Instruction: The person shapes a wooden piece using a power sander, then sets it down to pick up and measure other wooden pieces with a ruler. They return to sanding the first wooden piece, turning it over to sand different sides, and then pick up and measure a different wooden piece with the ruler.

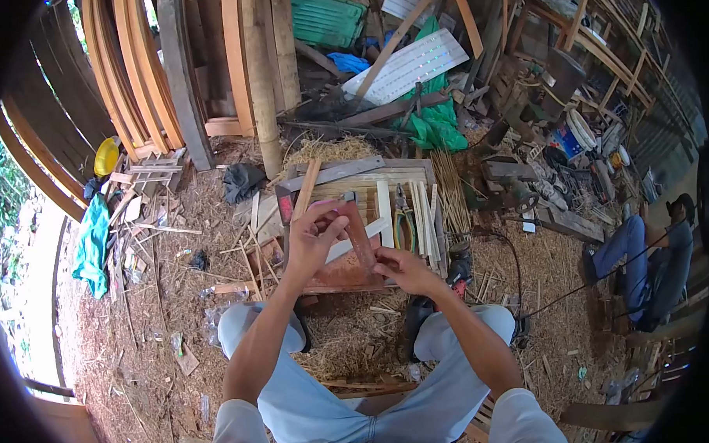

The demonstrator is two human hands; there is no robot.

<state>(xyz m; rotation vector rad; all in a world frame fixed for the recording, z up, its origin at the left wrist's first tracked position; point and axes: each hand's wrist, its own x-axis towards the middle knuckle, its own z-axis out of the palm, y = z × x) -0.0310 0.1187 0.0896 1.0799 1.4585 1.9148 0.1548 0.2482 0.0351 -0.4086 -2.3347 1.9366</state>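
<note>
A flat reddish-brown wooden piece (360, 235) slants between my two hands above a low work table. My left hand (317, 237) is closed in a pinch at its upper end, with a bit of pink showing behind the fingers. At the lower end, my right hand (407, 271) grips the edge between thumb and fingers. A pale strip (370, 230) crosses behind the piece. Pliers with green and yellow handles (404, 226) lie on the table, right of the piece, beside several thin light wooden sticks (425, 219).
The work table (333, 174) stands before my knees. Shavings and offcuts cover the floor (155, 330). A dark cable (515, 267) runs along the right. Another person (653, 262) sits at the far right. Tall planks (244, 69) stand at the back left.
</note>
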